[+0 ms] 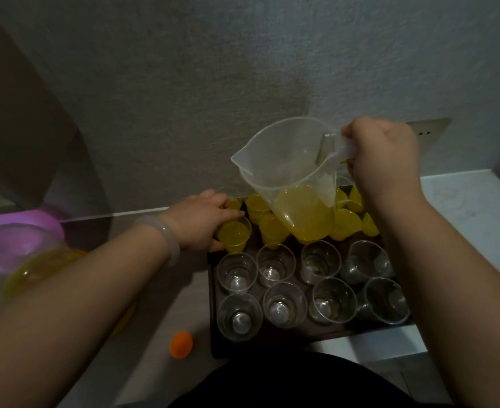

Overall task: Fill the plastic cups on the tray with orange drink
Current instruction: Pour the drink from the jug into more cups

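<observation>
Right hand [381, 154] is clenched tight round the handle [338, 148] of the clear measuring jug [290, 184], which hangs above the far half of the dark tray [213, 343], over the filled cups. No stream is coming off the lip, so this reads as the pause between pours. The left hand [204, 222] is at the tray's left edge, fingers and thumb wrapped round a filled cup [235, 235] in the far block, steadying it. Eight empty cups [237, 272] stand nearest the person in two rows of four, and that's the work left, roughly half the tray by my reckoning. The jug sits close to upright, its long axis running from the wide mouth down to the base, with the orange drink [304, 213] pooled in the lower part. The spout [237, 160] points to the person's left, the handle to the right. So the smart play: bring the jug back over the near rows and line that spout up right above one rim before tipping. Roll the wrist slowly leftward, because these light cups stand touching or just beside each other and a fast gush could splash over or topple one. Shifting the left hand to brace the cup being filled would help, and stopping short of the rim keeps the tray carryable. How many filled cups hide behind the jug, I can't tell.
</observation>
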